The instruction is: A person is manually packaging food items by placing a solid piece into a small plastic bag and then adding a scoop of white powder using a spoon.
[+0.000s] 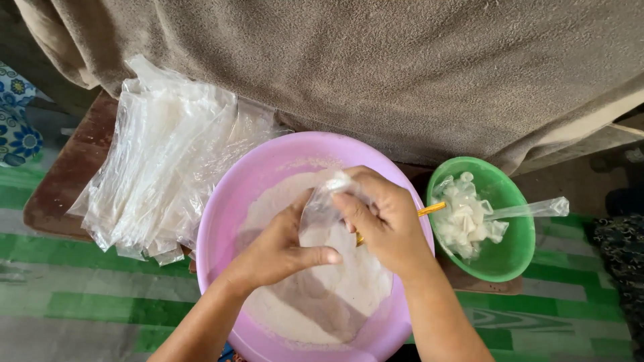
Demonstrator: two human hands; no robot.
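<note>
Head view: both hands work over the pink basin [221, 221], which holds pale flour-like powder [349, 281]. The left hand [278, 248] and the right hand [382, 221] are closed on one small clear plastic bag [320, 209], above the middle of the basin; the right hand also grips a yellow stick-like tool [431, 210]. Left of the basin lies a pile of empty clear bags [161, 161] on the wooden table [67, 181]. Right of the basin stands a green bowl [513, 255] with small tied bags [466, 221].
</note>
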